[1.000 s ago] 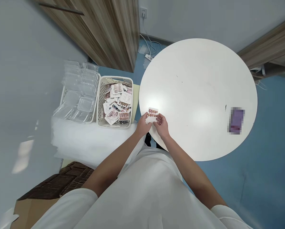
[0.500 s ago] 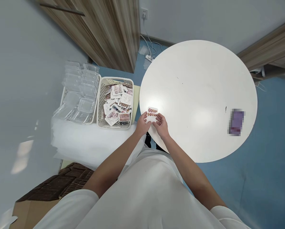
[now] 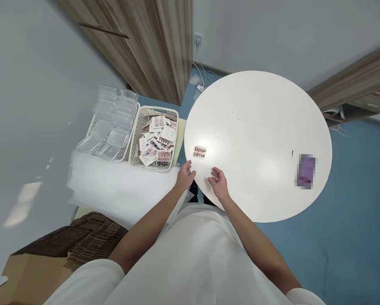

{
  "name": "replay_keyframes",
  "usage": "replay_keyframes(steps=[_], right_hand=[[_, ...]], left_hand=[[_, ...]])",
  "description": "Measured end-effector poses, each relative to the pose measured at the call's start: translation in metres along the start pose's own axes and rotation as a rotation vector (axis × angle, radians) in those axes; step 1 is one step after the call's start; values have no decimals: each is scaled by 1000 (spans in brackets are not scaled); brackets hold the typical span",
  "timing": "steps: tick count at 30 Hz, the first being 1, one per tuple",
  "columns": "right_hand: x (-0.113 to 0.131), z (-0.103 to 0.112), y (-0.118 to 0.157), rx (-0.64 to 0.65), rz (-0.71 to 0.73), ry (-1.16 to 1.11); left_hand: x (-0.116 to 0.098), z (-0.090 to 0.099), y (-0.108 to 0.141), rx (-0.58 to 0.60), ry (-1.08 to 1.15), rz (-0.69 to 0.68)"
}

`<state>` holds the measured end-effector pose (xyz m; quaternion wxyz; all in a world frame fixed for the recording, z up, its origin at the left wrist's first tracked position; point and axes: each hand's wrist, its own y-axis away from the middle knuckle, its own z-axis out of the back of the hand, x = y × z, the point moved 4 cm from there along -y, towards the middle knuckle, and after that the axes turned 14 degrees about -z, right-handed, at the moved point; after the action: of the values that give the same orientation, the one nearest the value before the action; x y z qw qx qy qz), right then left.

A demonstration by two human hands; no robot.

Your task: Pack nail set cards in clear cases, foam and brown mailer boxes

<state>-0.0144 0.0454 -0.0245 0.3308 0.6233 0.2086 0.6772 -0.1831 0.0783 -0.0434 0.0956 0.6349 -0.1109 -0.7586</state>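
A small card of press-on nails [image 3: 199, 152], two rows in reddish-brown tones, lies flat on the white round table [image 3: 260, 114] near its left edge. My left hand [image 3: 185, 176] is just below and left of the card, apart from it, fingers spread with nothing in them. On the card's lower right, my right hand [image 3: 219, 182] hovers over the tabletop, its fingers loosely curved and apart, holding nothing. Left of the table, a cream plastic basket [image 3: 133, 146] holds a jumbled pile of similar nail cards [image 3: 158, 142].
Clear plastic trays [image 3: 113, 114] are stacked in another basket at far left. White wrapping sheets [image 3: 123, 182] lie in front of the baskets. A blurred purple object [image 3: 306, 171] rests at the table's right. A cardboard box [image 3: 34, 273] stands lower left; a power strip [image 3: 200, 88] lies behind the table.
Both hands have let go of the nail card, which now lies on the table. They have drawn back toward my body and moved apart. The camera view has shifted slightly.
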Motion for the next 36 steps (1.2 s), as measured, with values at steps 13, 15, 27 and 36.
replay_keyframes(steps=[13,15,27,36], right_hand=[[4,29,34,314,-3,106],[9,26,36,362,12,129],[41,-51,43,567,140,302],[61,-140,51,671,202,465]], left_hand=[[-16,-22,72,-197,89,52],[-19,-19,85,-221,113,48],[-18,58,136,-481,72,-18],[-19,121,135,-421,39,-11]])
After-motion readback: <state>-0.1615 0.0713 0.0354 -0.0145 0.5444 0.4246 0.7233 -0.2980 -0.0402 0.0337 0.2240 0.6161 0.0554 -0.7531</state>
